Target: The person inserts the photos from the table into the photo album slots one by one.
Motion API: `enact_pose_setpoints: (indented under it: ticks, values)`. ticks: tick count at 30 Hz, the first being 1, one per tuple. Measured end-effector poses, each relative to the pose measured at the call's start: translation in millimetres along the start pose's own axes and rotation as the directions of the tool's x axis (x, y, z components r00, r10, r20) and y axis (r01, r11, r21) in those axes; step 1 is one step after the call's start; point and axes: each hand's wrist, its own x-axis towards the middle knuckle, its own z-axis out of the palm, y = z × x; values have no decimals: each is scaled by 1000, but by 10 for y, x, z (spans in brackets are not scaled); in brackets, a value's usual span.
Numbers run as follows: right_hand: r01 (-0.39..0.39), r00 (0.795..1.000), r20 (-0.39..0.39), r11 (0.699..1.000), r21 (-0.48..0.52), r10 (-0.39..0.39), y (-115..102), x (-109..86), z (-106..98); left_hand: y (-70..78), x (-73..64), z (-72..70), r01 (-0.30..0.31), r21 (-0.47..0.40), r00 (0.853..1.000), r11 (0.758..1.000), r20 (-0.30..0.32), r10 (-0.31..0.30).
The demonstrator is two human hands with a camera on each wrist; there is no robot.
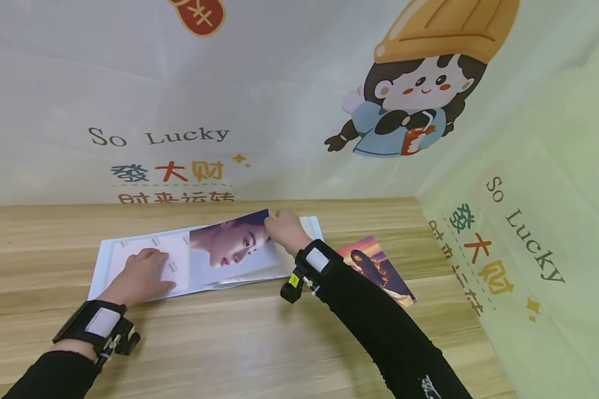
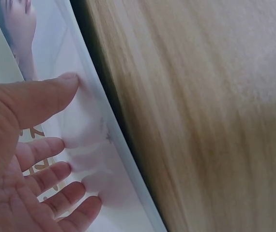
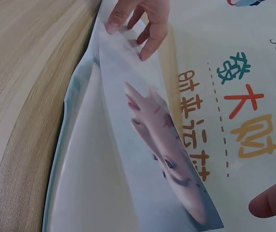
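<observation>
Pinching the right edge of a portrait photo [image 1: 239,246] just below its far corner, the right hand [image 1: 287,230] has its fingers curled in the head view; the right wrist view shows little of that hand, so the exact hold of each finger cannot be told. The photo lies aslant across the middle of an open album [image 1: 97,271], its right end raised above the pale page below and its far right corner reaching past the album's far edge. Whether its left end is tucked into a sleeve is hard to tell.

On the left half of the album, a white sheet [image 1: 179,252] bears faint grey lettering. The left hand [image 1: 142,277] rests there, fingers slightly bent and spread apart, thumb close to the near edge.

To the right of the album, a second picture [image 1: 374,266], with a long-haired figure against an orange sky, lies on the table [image 1: 219,343], partly hidden by the right sleeve [image 1: 379,321]. Beyond stands a pale backdrop [image 1: 279,111] with printed lettering and a cartoon figure [image 1: 414,105] in an orange hat.
</observation>
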Motion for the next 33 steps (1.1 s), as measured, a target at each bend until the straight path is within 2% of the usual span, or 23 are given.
enact_pose_setpoints:
  ticks: [5, 11, 20, 33]
  values:
    - [-8, 1000, -9, 1000, 23, 8, 11, -12, 5, 12, -15, -19, 1, -3, 1000, 1000, -7, -1]
    - [17, 1000, -22, 999, 32, -16, 0, -35, 86, 11, -23, -15, 12, -18, 1000, 1000, -17, -12]
    - [46, 999, 19, 998, 30, -47, -35, -62, 229, 8, -17, 8, -1, -23, 999, 1000, -36, 1]
    - [65, 998, 10, 995, 75, -66, -113, -133, 433, 15, 8, 24, -22, -12, 999, 1000, -44, 21]
